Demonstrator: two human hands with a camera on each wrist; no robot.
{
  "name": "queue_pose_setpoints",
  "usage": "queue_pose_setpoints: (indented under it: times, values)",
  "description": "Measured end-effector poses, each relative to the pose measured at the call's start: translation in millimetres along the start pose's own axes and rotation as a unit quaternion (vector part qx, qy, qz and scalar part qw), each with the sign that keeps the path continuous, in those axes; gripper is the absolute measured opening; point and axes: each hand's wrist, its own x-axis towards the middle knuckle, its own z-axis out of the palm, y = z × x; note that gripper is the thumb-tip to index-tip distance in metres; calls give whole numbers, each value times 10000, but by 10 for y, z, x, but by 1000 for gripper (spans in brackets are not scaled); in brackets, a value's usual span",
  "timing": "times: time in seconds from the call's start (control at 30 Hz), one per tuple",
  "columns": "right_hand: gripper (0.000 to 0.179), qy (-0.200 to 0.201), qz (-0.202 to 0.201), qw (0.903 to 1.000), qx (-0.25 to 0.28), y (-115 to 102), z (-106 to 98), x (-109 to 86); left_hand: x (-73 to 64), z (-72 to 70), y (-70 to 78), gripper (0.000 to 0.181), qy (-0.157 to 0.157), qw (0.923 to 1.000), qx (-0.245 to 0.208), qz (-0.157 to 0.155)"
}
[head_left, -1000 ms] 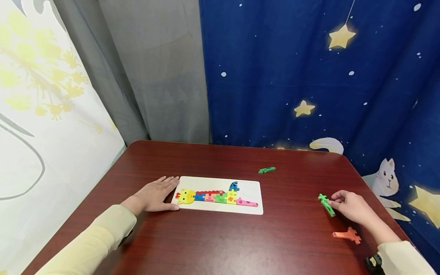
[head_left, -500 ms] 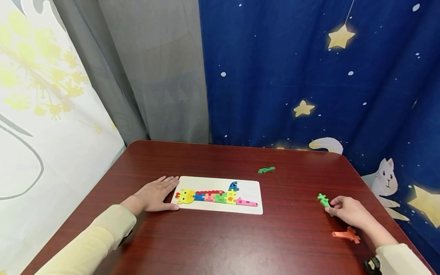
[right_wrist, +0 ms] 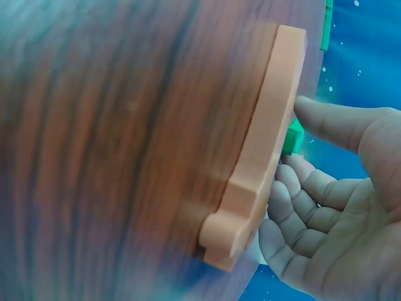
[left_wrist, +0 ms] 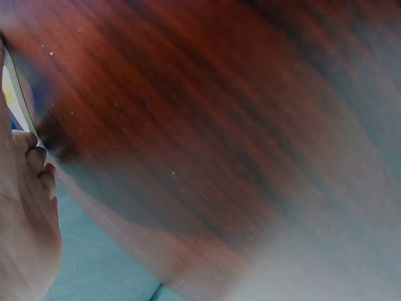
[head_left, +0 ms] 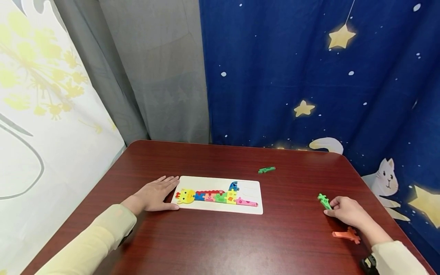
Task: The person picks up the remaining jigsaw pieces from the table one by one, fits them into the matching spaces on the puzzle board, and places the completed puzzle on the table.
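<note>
A white puzzle board (head_left: pixel 206 208) lies on the table, bearing a giraffe made of colored jigsaw pieces (head_left: pixel 220 197). My left hand (head_left: pixel 159 194) rests with extended fingers at the board's left edge. Over on the right, my right hand (head_left: pixel 348 211) pinches the near end of a light green puzzle piece (head_left: pixel 323 200) between thumb and fingers. That end shows between thumb and index finger in the right wrist view, where much of the green piece (right_wrist: pixel 292 137) is hidden behind an orange puzzle piece (right_wrist: pixel 263 138). This orange piece lies just nearer than the right hand.
A darker green puzzle piece (head_left: pixel 266 170) lies behind the board, toward the far edge of the reddish-brown table (head_left: pixel 240 244). Behind the table hang a grey curtain (head_left: pixel 165 76) and a blue star curtain (head_left: pixel 258 76). A white printed panel (head_left: pixel 51 152) stands at the left.
My right hand has shifted slightly left and nearer along the light green piece, and its thumb and fingers have closed on the near end. The left hand and board have stayed put.
</note>
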Motion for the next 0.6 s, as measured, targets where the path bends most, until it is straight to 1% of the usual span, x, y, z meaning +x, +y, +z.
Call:
queue_pose_setpoints:
  times: [0.23, 0.43, 0.6]
  values:
    - [29, 50, 76, 10000, -34, -23, 17, -7, 3, 10, -5, 107, 31, 10000, 24, 6]
    - [27, 82, 170, 9998, -51, -38, 17, -15, 8, 7, -4, 105, 74, 10000, 24, 24]
    - [25, 75, 249, 9997, -25, -48, 22, -16, 5, 0, 2, 106, 45, 10000, 13, 11]
